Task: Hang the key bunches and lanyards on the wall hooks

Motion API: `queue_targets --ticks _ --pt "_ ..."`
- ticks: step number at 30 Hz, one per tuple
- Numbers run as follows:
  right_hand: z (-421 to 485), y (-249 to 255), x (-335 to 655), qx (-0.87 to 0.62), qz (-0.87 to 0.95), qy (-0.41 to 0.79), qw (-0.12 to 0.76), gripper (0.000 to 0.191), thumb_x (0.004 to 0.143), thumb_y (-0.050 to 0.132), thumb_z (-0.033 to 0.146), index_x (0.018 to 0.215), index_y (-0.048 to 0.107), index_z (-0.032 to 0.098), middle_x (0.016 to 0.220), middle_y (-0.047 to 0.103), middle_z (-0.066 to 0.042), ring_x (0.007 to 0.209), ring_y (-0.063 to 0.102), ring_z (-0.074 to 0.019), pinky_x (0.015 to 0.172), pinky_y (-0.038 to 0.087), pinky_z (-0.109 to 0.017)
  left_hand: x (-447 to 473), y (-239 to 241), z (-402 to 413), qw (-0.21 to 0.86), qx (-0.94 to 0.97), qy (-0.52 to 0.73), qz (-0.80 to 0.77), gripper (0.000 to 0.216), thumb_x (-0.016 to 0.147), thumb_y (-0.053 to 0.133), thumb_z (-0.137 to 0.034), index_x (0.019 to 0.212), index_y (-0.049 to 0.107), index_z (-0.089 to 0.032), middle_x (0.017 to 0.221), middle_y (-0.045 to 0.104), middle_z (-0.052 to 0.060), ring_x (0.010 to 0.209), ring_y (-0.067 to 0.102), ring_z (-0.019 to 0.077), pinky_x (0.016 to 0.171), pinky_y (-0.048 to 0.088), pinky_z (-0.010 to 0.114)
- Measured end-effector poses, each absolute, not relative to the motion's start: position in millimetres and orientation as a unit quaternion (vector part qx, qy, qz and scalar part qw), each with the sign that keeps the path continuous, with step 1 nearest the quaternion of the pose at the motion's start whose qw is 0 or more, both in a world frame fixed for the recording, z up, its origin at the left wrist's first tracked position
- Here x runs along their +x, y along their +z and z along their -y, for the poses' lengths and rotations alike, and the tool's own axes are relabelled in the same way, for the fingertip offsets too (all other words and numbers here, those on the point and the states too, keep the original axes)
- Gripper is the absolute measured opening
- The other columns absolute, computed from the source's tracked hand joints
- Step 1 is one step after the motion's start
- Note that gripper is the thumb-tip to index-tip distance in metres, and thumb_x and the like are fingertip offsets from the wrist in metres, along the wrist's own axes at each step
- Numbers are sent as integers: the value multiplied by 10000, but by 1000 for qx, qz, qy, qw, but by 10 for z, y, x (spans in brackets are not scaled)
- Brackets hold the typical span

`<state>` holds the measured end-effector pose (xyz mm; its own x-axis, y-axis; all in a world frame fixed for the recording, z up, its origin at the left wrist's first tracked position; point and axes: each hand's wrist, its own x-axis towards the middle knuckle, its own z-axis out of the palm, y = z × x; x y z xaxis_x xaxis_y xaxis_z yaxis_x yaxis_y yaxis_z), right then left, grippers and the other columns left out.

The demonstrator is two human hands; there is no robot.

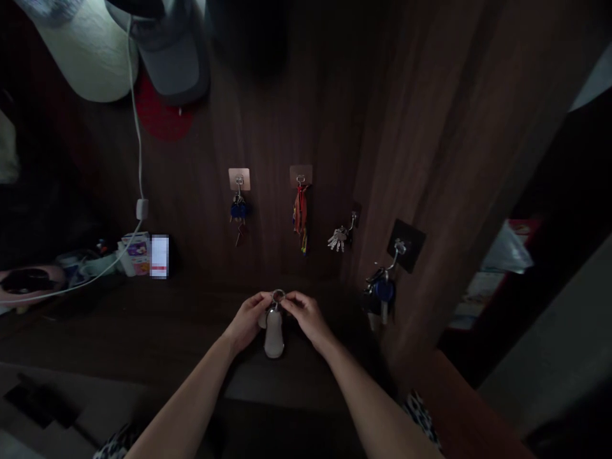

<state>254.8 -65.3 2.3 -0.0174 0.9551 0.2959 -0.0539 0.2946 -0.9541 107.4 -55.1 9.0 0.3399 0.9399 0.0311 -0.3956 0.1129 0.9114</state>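
Between my two hands is a keychain, its metal key ring [278, 293] held upright above the dark wooden shelf. A pale grey, rounded fob [274, 335] hangs down from the ring, with a smaller pale piece partly hidden beside it. My left hand [245, 320] is closed, thumb and fingers pinching the ring's left side. From the right, my right hand [308, 315] pinches the other side of the same ring. The wall hooks with keys are beyond my fingers, apart from both hands.
On the wooden back wall hang blue-headed keys [238, 209], red and orange lanyards [300, 213] and a bunch of silver keys [339, 238]. Keys with a blue tag [385, 290] hang on the right side panel. Caps [169, 64], a white cable [136, 121] and a lit screen [159, 256] are leftward.
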Motion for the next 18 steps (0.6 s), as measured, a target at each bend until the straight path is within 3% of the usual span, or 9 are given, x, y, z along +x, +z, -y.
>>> queue_targets --ticks 4,8,13,18 --pt "681 54 2588 -400 490 484 604 266 654 651 453 731 595 205 681 643 11 656 582 -150 565 379 -238 1047 54 514 653 441 521 -327 321 623 736 -373 839 625 -163 776 620 13 675 575 114 627 453 220" --pt "642 70 2719 -383 422 468 675 238 657 659 428 741 597 214 828 660 0 830 580 -160 682 398 -249 1006 1 462 630 414 550 -360 337 609 740 -377 847 631 -165 919 641 66 830 606 167 725 477 269" --pt "576 115 2909 -351 400 414 738 242 664 657 422 750 613 200 859 643 -12 819 560 -152 781 402 -291 984 -64 441 603 447 534 -389 376 599 733 -424 841 633 -153 842 648 66 795 614 173 709 475 274" --pt "587 175 3024 -398 431 300 752 197 643 688 389 683 619 209 1169 580 -49 1128 470 -210 921 360 -358 999 -48 482 604 467 521 -382 359 620 720 -422 847 632 -158 803 646 41 763 609 149 704 465 258"
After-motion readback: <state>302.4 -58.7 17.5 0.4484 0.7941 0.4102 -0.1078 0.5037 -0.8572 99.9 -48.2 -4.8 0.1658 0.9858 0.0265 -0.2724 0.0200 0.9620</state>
